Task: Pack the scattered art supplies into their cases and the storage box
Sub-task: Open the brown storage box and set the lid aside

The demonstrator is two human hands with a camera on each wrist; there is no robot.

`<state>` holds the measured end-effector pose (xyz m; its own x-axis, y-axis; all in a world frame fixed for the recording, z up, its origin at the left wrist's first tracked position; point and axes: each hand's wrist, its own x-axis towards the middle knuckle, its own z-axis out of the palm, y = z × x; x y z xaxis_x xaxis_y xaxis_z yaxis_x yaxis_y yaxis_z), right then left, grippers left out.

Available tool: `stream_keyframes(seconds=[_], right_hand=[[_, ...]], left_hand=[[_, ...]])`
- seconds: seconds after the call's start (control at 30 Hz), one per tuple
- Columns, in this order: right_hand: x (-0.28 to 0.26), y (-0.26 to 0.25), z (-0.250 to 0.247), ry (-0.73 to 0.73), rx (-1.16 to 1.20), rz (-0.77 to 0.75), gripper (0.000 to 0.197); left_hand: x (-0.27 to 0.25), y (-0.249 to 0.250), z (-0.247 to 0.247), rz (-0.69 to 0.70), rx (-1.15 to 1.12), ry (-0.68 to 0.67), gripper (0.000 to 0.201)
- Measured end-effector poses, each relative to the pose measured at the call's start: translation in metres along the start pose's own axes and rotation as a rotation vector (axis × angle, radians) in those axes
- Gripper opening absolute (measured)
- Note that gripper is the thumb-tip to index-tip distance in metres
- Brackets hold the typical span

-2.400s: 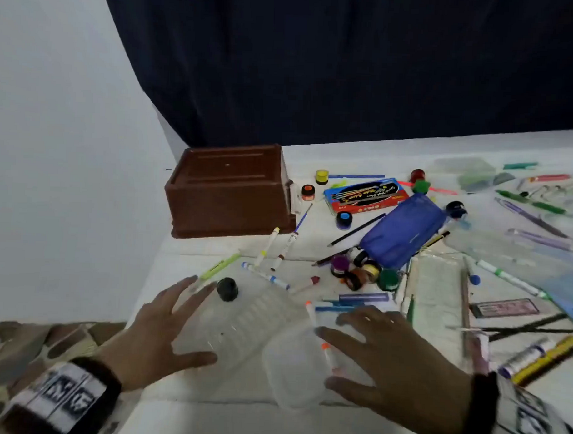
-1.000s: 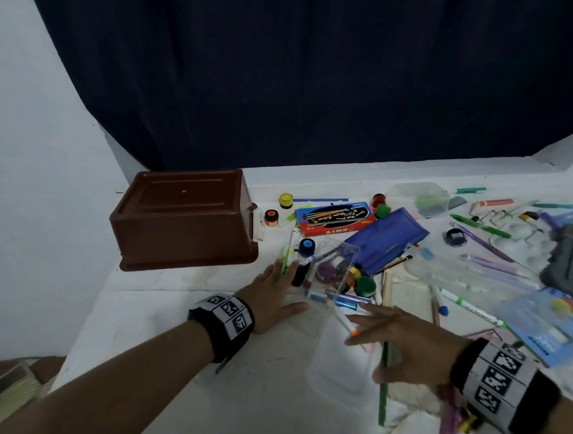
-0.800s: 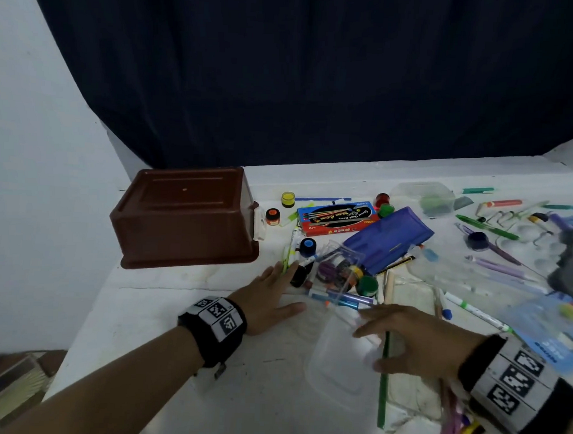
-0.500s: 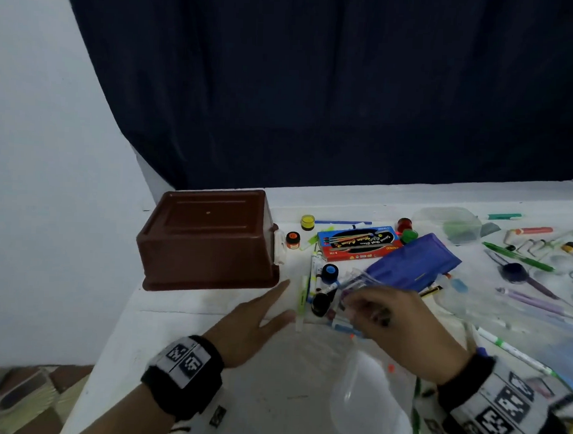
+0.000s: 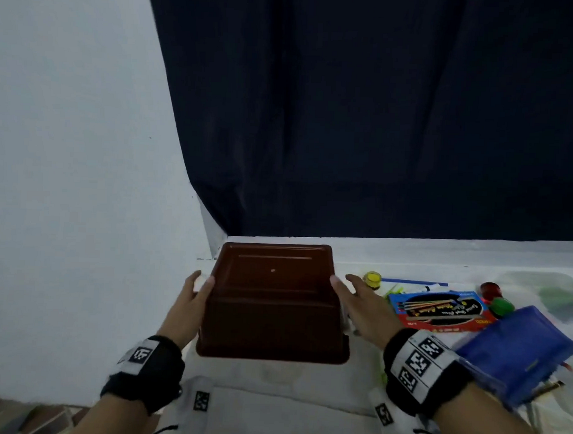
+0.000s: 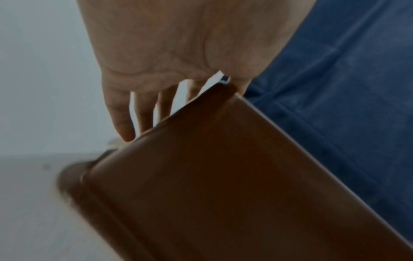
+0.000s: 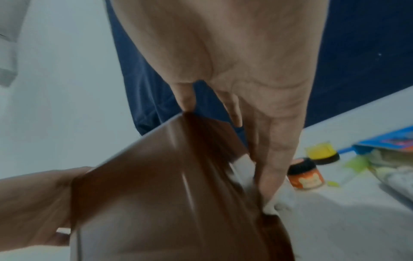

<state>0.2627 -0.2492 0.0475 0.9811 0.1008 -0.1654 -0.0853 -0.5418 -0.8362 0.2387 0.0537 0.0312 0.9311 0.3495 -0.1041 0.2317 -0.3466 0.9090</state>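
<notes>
The brown storage box [image 5: 272, 300] stands upside down at the table's back left corner, bottom face up. My left hand [image 5: 191, 298] lies flat against its left wall, thumb tip at the top edge. My right hand [image 5: 360, 303] lies flat against its right wall, thumb likewise at the top edge. In the left wrist view the left hand's [image 6: 156, 61] straight fingers run down beside the box [image 6: 223, 176]. From the right wrist, the right hand [image 7: 245, 70] also shows straight fingers along the box [image 7: 167, 176], blurred by motion. Neither hand holds anything else.
Right of the box lie a yellow paint pot [image 5: 372, 280], a red and blue brush pack [image 5: 438, 309], red [image 5: 490, 290] and green [image 5: 502, 305] pots and a blue pencil case [image 5: 514, 351]. An orange pot [image 7: 306, 174] stands close to my right fingers. A white wall is at left, a dark curtain behind.
Both hands left the clear plastic container near the front and moved back and left to the two sides of the brown box. The view has swung left.
</notes>
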Motion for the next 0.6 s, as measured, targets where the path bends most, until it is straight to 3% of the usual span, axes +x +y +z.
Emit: stream_keyframes(seconds=[0.07, 0.17, 0.3, 0.47, 0.53, 0.6], right_hand=[[0.005, 0.002, 0.005, -0.054, 0.099, 0.068, 0.051], [-0.005, -0.001, 0.004, -0.068, 0.213, 0.080, 0.034], [-0.030, 0.002, -0.001, -0.034, 0.282, -0.017, 0.029], [-0.085, 0.013, 0.001, -0.004, 0.462, -0.175, 0.082], [-0.109, 0.013, 0.005, 0.018, 0.590, -0.172, 0.077], [-0.134, 0.009, 0.007, 0.001, 0.705, -0.119, 0.057]], left_hand=[[0.003, -0.004, 0.003, -0.045, -0.125, -0.098, 0.044], [-0.008, -0.003, -0.001, -0.027, -0.231, -0.130, 0.033], [-0.029, -0.007, -0.019, 0.019, -0.387, -0.241, 0.068], [-0.071, -0.015, -0.047, 0.196, -0.363, -0.376, 0.107], [-0.091, -0.021, -0.053, 0.208, -0.321, -0.419, 0.122], [-0.111, -0.023, -0.051, 0.212, -0.332, -0.413, 0.122]])
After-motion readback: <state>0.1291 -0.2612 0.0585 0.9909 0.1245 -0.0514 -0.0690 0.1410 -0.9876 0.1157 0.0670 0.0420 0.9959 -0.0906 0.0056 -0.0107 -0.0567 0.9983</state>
